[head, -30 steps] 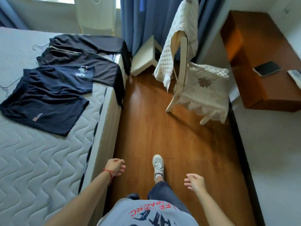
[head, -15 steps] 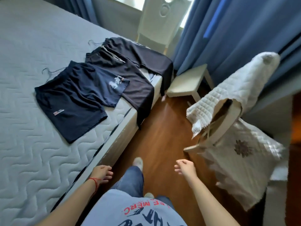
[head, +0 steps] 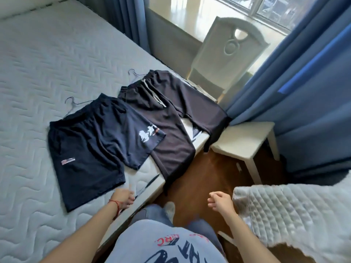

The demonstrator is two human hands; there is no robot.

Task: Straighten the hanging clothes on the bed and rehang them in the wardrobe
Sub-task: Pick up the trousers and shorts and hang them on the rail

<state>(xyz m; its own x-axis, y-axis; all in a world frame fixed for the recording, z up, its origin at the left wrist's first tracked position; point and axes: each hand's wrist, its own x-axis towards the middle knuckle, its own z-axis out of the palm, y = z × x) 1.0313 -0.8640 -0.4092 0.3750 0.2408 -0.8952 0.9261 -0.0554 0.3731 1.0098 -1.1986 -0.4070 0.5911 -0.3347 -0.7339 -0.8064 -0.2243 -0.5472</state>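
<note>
The navy shorts (head: 91,147) and black trousers (head: 167,118) lie flat on the bed (head: 47,63), each on a wire hanger. A white stool (head: 245,141) and a quilted chair (head: 292,211) crowd the floor beside me. My left hand (head: 124,198) and right hand (head: 220,203) hang loosely curled, empty. I've turned toward the bed since a moment ago.

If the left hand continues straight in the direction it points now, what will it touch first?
Most likely the near hem of the navy shorts. The left hand points up and slightly left over the mattress, and that hem lies just ahead. The hand's height above the bed is unclear, so it might brush the mattress first.
</note>
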